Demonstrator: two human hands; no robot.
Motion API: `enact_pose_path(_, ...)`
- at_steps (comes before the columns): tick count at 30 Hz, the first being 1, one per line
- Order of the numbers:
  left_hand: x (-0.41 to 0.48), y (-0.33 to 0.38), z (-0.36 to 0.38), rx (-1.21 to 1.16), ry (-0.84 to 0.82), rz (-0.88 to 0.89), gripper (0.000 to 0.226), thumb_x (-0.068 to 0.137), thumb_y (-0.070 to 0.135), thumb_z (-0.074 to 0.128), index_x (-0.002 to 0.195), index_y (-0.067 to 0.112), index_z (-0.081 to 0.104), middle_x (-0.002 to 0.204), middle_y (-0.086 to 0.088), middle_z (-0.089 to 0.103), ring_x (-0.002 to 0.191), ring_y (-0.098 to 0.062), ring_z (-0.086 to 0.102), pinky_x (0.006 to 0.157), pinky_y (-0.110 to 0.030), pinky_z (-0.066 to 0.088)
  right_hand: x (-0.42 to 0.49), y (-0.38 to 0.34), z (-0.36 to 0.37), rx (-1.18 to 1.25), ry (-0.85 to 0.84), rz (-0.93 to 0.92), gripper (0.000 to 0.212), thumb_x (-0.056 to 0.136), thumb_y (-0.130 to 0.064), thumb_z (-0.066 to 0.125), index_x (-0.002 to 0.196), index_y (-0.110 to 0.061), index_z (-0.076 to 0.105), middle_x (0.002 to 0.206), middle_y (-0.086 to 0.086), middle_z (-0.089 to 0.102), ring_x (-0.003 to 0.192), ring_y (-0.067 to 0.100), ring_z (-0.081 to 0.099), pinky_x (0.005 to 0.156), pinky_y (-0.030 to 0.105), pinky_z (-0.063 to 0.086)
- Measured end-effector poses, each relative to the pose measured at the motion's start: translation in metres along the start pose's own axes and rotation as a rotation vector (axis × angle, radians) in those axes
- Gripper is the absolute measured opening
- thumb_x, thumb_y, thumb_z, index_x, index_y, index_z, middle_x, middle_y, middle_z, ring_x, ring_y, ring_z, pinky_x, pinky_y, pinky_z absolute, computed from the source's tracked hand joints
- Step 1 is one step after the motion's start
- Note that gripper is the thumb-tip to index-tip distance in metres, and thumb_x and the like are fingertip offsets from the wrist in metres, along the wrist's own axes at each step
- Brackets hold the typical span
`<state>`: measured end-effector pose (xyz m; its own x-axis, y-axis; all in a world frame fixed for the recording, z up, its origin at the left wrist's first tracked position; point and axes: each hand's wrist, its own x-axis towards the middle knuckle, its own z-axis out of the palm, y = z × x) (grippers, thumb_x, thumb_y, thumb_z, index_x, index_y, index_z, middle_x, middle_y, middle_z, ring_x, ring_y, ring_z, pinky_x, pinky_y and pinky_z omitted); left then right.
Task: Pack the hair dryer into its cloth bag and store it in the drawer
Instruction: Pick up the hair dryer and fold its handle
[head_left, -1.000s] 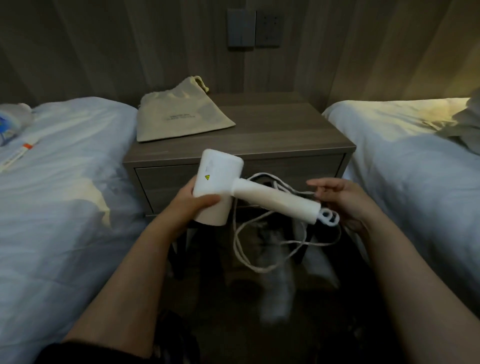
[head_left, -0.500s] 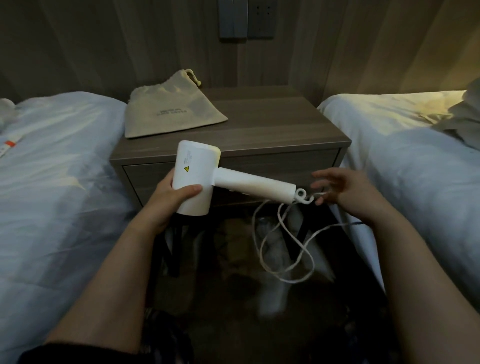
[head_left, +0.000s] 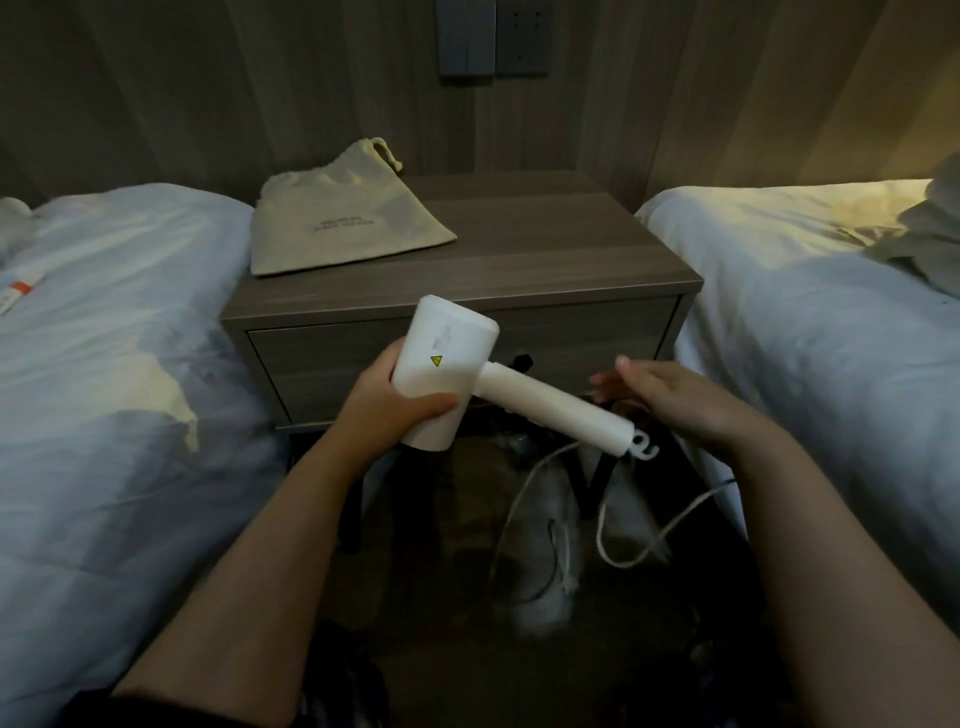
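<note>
The white plastic hair dryer (head_left: 447, 374) carries a small yellow warning triangle on the side of its barrel, with a pale grey block of print above it that is too faint to read. The beige drawstring cloth bag (head_left: 345, 218) on the wooden nightstand bears 2 short lines of dark lettering, upside down from this view and too blurred to make out.

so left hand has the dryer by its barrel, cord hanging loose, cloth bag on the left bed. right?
Not quite: the head view shows the cloth bag on the nightstand, not the bed. The left hand does hold the hair dryer by its barrel, cord hanging loose.
</note>
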<state>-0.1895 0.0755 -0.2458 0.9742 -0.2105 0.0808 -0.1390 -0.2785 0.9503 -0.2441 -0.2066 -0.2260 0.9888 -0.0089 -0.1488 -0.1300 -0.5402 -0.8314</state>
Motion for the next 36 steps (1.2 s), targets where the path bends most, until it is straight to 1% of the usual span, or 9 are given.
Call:
enact_pose_path(3,0.000,0.002,0.001,-0.059,0.041,-0.009,0.062,0.074,0.005,0.072,0.128,0.018,0.047,0.115,-0.004,0.059,0.099,-0.017,0.057,0.073,-0.024,0.047,-0.001,-0.005,0.002,-0.201,-0.046,0.024,0.067,0.095,-0.051,0.023,0.094,0.001,0.066,0.096,0.020,0.067,0.084,0.024,0.058,0.079,0.035,0.042)
enact_pose_path(5,0.001,0.003,0.001,-0.036,0.052,0.005,0.062,0.073,0.005,0.073,0.128,0.019,0.048,0.112,-0.001,0.059,0.096,-0.015,0.058,0.072,-0.022,0.046,-0.003,-0.008,0.003,-0.216,-0.073,0.049,0.071,0.094,-0.054,0.021,0.093,0.002,0.064,0.090,0.018,0.064,0.080,0.023,0.056,0.077,0.033,0.039)
enact_pose_path(8,0.000,0.004,0.002,0.000,0.073,0.030,0.065,0.073,0.006,0.074,0.130,0.019,0.046,0.110,0.003,0.057,0.089,-0.002,0.055,0.068,-0.016,0.043,-0.004,-0.011,0.007,-0.265,-0.112,0.081,0.062,0.089,-0.062,0.024,0.102,-0.017,0.065,0.111,0.010,0.062,0.102,0.025,0.058,0.095,0.037,0.041)
enact_pose_path(10,0.000,0.003,0.002,-0.005,0.087,0.025,0.066,0.073,0.008,0.074,0.131,0.020,0.046,0.113,0.002,0.057,0.091,-0.005,0.056,0.069,-0.016,0.043,-0.001,-0.011,0.011,-0.312,-0.126,0.071,0.067,0.084,-0.067,0.023,0.115,-0.023,0.063,0.119,0.009,0.059,0.109,0.025,0.056,0.099,0.038,0.039)
enact_pose_path(14,0.001,0.003,0.002,-0.004,0.110,0.007,0.067,0.073,0.011,0.075,0.132,0.021,0.045,0.114,0.003,0.056,0.097,-0.011,0.055,0.069,-0.016,0.043,0.003,-0.014,0.018,-0.366,-0.057,-0.024,0.063,0.085,-0.064,0.031,0.101,-0.017,0.069,0.098,0.008,0.066,0.094,0.024,0.061,0.082,0.035,0.044)
enact_pose_path(17,-0.001,0.006,0.004,0.029,0.097,0.023,0.067,0.074,0.012,0.075,0.133,0.021,0.044,0.114,0.005,0.054,0.091,-0.003,0.054,0.068,-0.012,0.041,0.006,-0.017,0.026,-0.353,-0.020,-0.114,0.038,0.083,-0.057,0.051,0.078,-0.022,0.064,0.070,-0.004,0.061,0.070,0.014,0.059,0.062,0.028,0.043)
enact_pose_path(24,-0.005,0.007,0.008,0.068,0.098,0.041,0.066,0.071,0.014,0.077,0.130,0.024,0.047,0.108,0.011,0.054,0.085,0.009,0.051,0.060,-0.002,0.040,0.013,-0.016,0.049,-0.289,-0.008,-0.053,0.034,0.080,-0.052,0.061,0.079,-0.019,0.063,0.060,-0.002,0.060,0.048,0.011,0.056,0.053,0.032,0.048)
enact_pose_path(29,-0.004,0.006,0.012,0.006,0.150,0.008,0.064,0.070,0.016,0.078,0.127,0.027,0.050,0.106,0.011,0.056,0.085,0.007,0.053,0.066,-0.010,0.042,0.012,-0.017,0.053,-0.289,0.069,-0.057,0.044,0.078,-0.058,0.058,0.079,-0.015,0.064,0.060,0.002,0.059,0.050,0.016,0.056,0.055,0.038,0.052)
enact_pose_path(36,-0.005,0.006,0.020,0.020,0.173,-0.043,0.068,0.072,0.024,0.076,0.133,0.023,0.046,0.114,0.007,0.053,0.099,-0.011,0.052,0.078,-0.025,0.042,0.009,-0.014,0.051,-0.284,0.099,-0.039,0.047,0.079,-0.058,0.058,0.082,-0.013,0.068,0.060,0.003,0.059,0.053,0.016,0.056,0.061,0.042,0.055)
